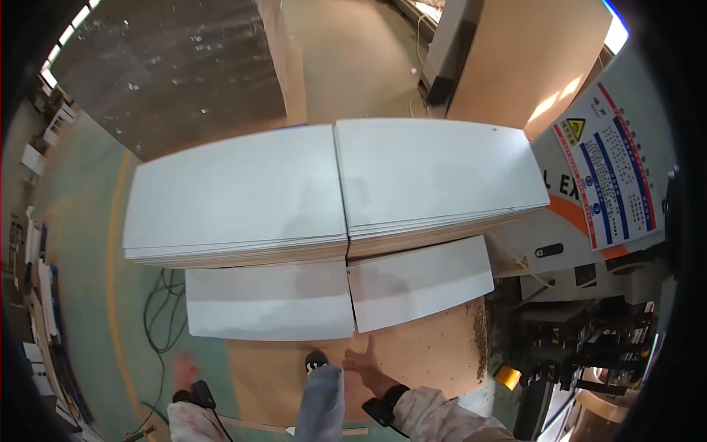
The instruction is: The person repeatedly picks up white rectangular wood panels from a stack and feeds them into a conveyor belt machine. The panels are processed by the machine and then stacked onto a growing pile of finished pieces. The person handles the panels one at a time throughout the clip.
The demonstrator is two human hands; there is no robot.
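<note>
Two stacks of thin white panels lie side by side ahead of me, a left stack (236,191) and a right stack (442,169), with a narrow gap between them. Nearer and lower are a front left white panel (269,302) and a front right white panel (423,283). My right hand (366,362) is just short of the front right panel's near edge, fingers spread, nothing in it. My left hand (185,370) hangs apart from the panels at the lower left, blurred, so its fingers are unclear. Both wrists carry black devices.
A brown board (434,346) strewn with dust lies beneath the panels. At right stands a grey machine (549,239) with a warning sign (607,173). A large dark stack (177,74) is at far left, a tan board (523,59) at far right. Black cable (158,317) coils on the floor.
</note>
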